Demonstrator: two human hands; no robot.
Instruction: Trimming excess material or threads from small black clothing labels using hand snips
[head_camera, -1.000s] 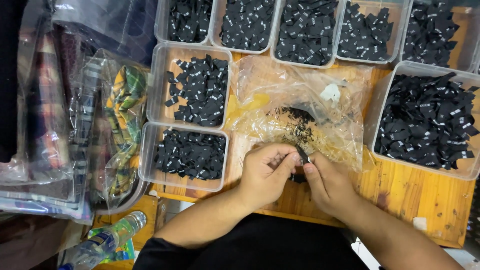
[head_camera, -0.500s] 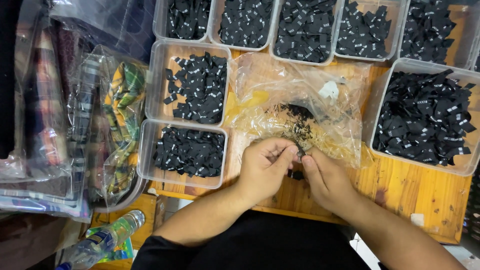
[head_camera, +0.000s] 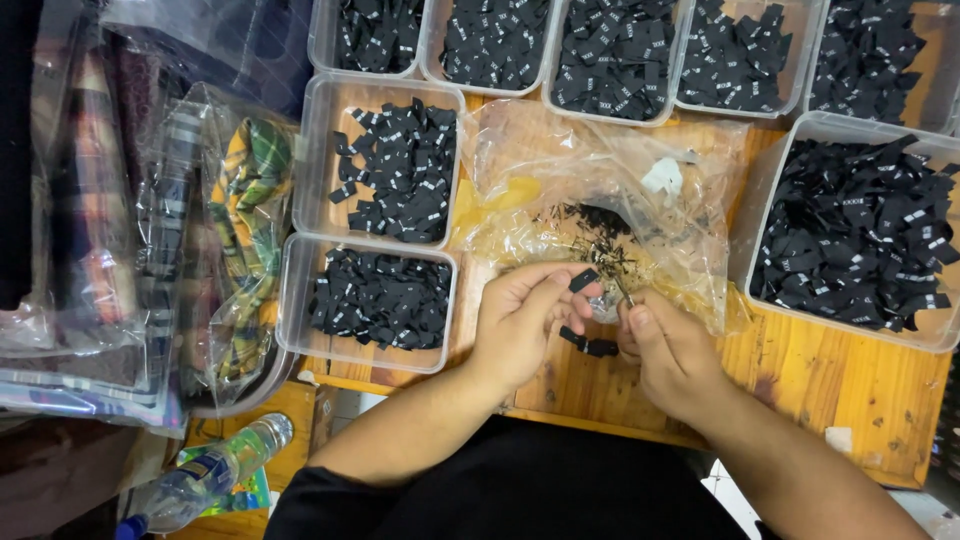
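Presently the left hand (head_camera: 520, 320) pinches a small black fabric label (head_camera: 584, 280) between fingertips, above the wooden table (head_camera: 850, 400). Just right, the right hand (head_camera: 675, 355) grips thin metal snips (head_camera: 622, 290). A clear plastic bag (head_camera: 600, 190) lies just beyond; label-filled trays (head_camera: 380, 305) stand left.

Garment-trade sorting bench, small workshop. Wooden table (head_camera: 880, 390) carried clear plastic tubs (head_camera: 322, 290) filled with small black woven labels (head_camera: 860, 235); a clear bag of thread scraps (head_camera: 600, 215) lay between; bagged plaid fabric (head_camera: 245, 215) was stacked alongside.
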